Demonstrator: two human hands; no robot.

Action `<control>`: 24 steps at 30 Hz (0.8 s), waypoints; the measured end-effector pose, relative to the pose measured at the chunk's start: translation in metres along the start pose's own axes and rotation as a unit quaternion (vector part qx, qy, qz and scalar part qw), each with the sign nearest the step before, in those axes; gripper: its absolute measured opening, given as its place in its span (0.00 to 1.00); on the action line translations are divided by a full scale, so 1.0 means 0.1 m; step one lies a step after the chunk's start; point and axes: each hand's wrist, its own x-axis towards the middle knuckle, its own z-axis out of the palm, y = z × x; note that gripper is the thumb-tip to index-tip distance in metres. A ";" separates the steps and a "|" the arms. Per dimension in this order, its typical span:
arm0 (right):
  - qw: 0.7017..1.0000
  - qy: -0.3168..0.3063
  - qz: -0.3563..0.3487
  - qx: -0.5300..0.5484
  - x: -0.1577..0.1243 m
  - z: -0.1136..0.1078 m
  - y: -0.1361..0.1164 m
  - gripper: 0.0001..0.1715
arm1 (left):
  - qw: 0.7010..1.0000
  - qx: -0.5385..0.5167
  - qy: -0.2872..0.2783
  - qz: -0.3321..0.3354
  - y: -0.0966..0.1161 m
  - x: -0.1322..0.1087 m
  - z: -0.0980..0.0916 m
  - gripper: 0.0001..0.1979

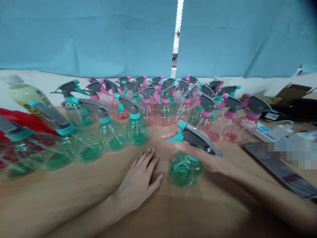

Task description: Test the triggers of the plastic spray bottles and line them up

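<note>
My right hand (195,152) is wrapped around the neck of a green spray bottle (184,173) with a grey and teal trigger head, its nozzle pointing left. The bottle's base is on or close to the table; I cannot tell which. To its left, my left hand (142,175) lies flat on the wood with its fingers stretched out, holding nothing. Just beyond those fingertips stands another green spray bottle (137,130). Several more green ones, such as this spray bottle (111,135), line the left side. Pink spray bottles (165,112) crowd the back.
A phone (277,168) lies at the right, near a white power strip (272,132) with a plug. An open cardboard box (293,94) sits behind. At far left are a large pale bottle (29,96) and red material (22,122). Blue cloth (99,36) covers the wall.
</note>
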 end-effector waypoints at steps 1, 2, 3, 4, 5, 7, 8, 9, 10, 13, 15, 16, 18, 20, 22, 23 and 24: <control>1.000 0.005 -0.005 0.000 0.00 0.00 0.00 0.08 | 1.000 0.001 -0.003 -0.001 0.00 0.00 0.00 0.28; 1.000 0.011 -0.012 -0.002 0.00 0.00 -0.01 0.06 | 1.000 0.003 -0.005 -0.003 0.00 0.00 0.00 0.28; 1.000 0.016 -0.021 -0.006 0.01 0.00 -0.01 0.06 | 1.000 0.003 -0.007 -0.003 0.01 0.00 0.00 0.28; 0.999 0.018 -0.031 -0.014 0.01 -0.01 -0.02 0.05 | 1.000 0.003 -0.008 -0.002 0.01 0.00 0.00 0.28; 0.999 0.020 -0.043 -0.026 0.01 -0.01 -0.02 0.05 | 1.000 0.002 -0.006 -0.001 0.01 0.00 -0.01 0.28; 0.997 0.018 -0.056 -0.057 0.00 -0.03 -0.01 0.07 | 1.000 -0.001 0.000 0.002 0.00 0.00 -0.01 0.27; 0.996 0.019 -0.059 -0.070 0.00 -0.04 -0.01 0.09 | 1.000 -0.002 0.003 0.003 0.00 -0.01 0.00 0.27; 0.995 0.020 -0.060 -0.082 0.00 -0.04 0.00 0.11 | 1.000 -0.002 0.005 0.003 0.00 -0.01 0.00 0.27; 0.994 0.023 -0.058 -0.090 0.00 -0.05 0.01 0.12 | 1.000 -0.002 0.005 0.001 0.00 -0.01 0.00 0.27; 0.993 0.027 -0.057 -0.097 -0.01 -0.05 0.05 0.14 | 1.000 0.001 0.000 -0.001 0.00 0.00 0.00 0.27; 0.993 0.025 -0.060 -0.103 -0.02 -0.06 0.08 0.15 | 1.000 0.006 -0.004 0.001 0.01 0.00 0.00 0.28; 0.992 0.029 -0.062 -0.107 -0.02 -0.06 0.09 0.15 | 1.000 0.009 -0.004 0.001 0.01 0.00 -0.01 0.28; 0.990 0.041 -0.067 -0.116 -0.03 -0.07 0.11 0.15 | 1.000 0.014 -0.007 0.002 0.02 0.01 -0.01 0.28; 0.989 0.046 -0.074 -0.119 -0.04 -0.07 0.12 0.16 | 1.000 0.017 -0.008 0.002 0.02 0.01 -0.02 0.28; 0.991 0.035 -0.073 -0.109 -0.04 -0.07 0.12 0.16 | 1.000 0.017 -0.007 0.003 0.02 0.01 -0.01 0.28; 0.992 0.029 -0.066 -0.100 -0.04 -0.06 0.11 0.16 | 1.000 0.016 -0.006 0.003 0.01 0.01 -0.01 0.28; 0.994 0.024 -0.058 -0.089 -0.04 -0.06 0.10 0.16 | 1.000 0.015 -0.006 0.003 0.01 0.00 -0.01 0.28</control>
